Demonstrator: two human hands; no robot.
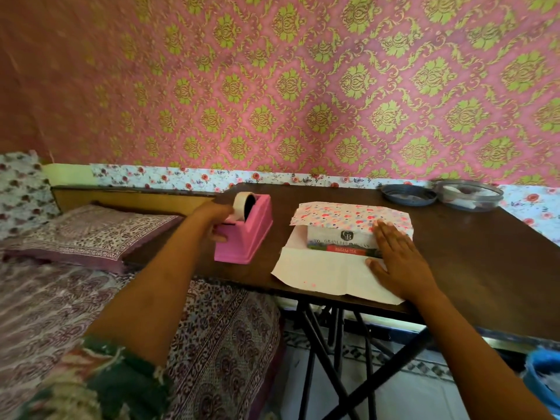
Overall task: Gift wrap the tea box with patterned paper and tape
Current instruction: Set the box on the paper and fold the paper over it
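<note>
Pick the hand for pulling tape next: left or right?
Left. The left hand grips the pink tape dispenser. The right hand lies flat, pinning the patterned paper on the tea box; lifting it would likely free the flap.

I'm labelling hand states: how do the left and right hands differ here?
The left hand grips the pink tape dispenser; the right hand lies flat, fingers straight, on the patterned paper at the tea box. The left hand is off the paper; the right hand rests on it. Both are bare.
</note>
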